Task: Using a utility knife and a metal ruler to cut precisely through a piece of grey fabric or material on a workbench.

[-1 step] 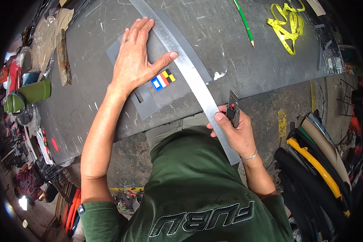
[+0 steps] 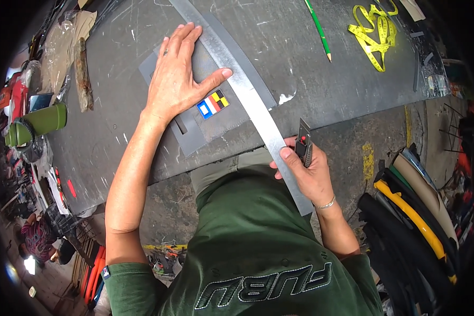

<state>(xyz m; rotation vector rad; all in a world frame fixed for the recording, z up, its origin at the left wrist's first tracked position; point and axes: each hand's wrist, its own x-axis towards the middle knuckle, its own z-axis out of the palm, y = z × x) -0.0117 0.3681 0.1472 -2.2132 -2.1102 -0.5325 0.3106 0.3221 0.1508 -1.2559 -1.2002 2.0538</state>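
My left hand lies flat with fingers stretched out on a grey sheet-material piece, its thumb tip on the edge of a long metal ruler. Beside that hand, a small patch in blue, white, red, yellow and black sits on the grey piece. The ruler slants across the piece and juts past the table's near edge. Beyond the edge, my right hand pinches the ruler's near end and also holds a snap-off utility knife, blade pointing up and away.
On the dark, scratched worktable lie a green pencil and a tangled yellow tape measure. A green bottle and plastic wrapping are at the left. Rolls of material stand at the lower right. Another person is at far lower left.
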